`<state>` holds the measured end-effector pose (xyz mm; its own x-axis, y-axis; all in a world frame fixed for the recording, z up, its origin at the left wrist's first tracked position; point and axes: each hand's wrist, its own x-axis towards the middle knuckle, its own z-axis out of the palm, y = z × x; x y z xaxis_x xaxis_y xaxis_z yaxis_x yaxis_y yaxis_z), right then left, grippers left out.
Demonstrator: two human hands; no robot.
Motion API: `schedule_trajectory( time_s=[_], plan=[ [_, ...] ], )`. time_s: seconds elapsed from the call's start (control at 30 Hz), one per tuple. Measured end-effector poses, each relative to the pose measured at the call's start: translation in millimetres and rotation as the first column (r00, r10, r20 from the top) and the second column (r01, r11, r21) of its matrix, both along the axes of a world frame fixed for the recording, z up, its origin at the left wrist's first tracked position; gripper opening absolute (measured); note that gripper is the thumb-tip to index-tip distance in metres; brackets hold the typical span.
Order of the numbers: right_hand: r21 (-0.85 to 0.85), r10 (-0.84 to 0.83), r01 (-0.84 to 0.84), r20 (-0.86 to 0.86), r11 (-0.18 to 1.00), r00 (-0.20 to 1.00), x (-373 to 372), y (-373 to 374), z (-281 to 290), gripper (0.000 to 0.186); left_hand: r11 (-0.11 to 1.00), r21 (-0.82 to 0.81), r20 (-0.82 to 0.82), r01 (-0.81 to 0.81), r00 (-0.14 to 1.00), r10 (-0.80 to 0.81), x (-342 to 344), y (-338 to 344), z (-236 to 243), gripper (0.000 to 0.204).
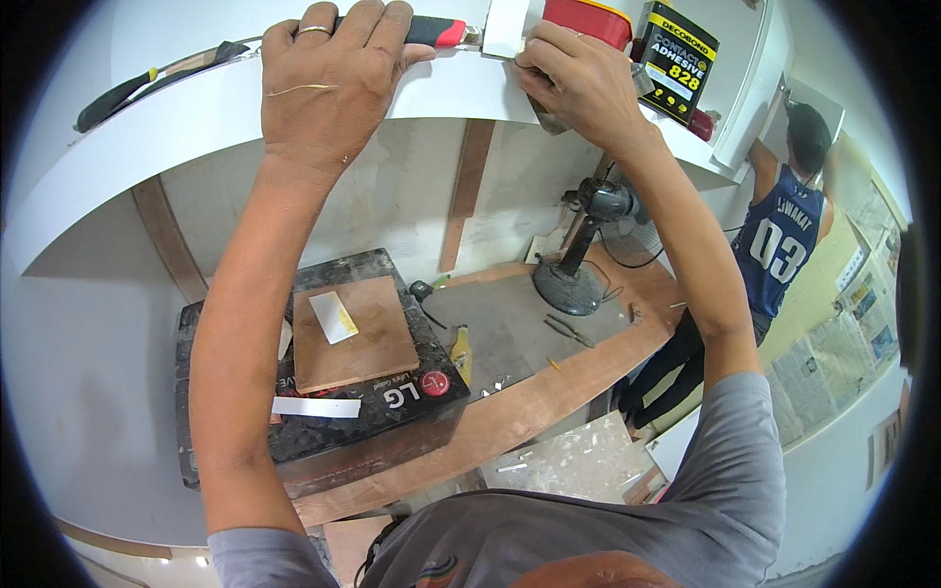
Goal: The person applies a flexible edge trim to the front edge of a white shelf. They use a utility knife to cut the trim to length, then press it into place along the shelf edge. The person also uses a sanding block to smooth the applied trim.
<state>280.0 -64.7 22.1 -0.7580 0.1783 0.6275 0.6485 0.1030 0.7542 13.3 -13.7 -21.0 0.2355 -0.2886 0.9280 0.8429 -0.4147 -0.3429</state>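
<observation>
Gripping: left hand (328, 88) closed around red-black knife (438, 31) | right hand (583, 83): curled fingers against white strip (504, 27), cannot tell if grasping | knife: at white shelf (446, 88), tip just beside strip

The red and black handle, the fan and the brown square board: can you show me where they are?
Red and black handle (449, 32): head view, on its red end.
Fan (581, 243): head view, on its black stand.
Brown square board (371, 346): head view, on its bare top.
</observation>
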Motion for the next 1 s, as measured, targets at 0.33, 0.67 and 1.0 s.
schedule_trajectory(
  time_s=[0.33,0.67,1.0],
  plan=[
    [0.052,0.077,-0.077,0.001,0.996,0.997,-3.0,3.3,-5.3,0.018,0.999,-0.024,-0.004,-0.031,1.000,0.031,0.5,-3.0,-0.1,0.041],
    [-0.027,0.032,-0.031,0.047,0.999,0.998,-9.0,-0.9,5.2,0.015,0.990,0.077,0.047,-0.115,0.993,0.112,3.2,14.3,-7.7,0.043],
    [-0.082,-0.043,0.045,0.029,0.996,0.999,-12.6,-7.8,8.0,0.013,0.988,0.070,0.043,-0.135,0.990,0.133,4.8,14.6,-7.3,0.042]
  ],
)
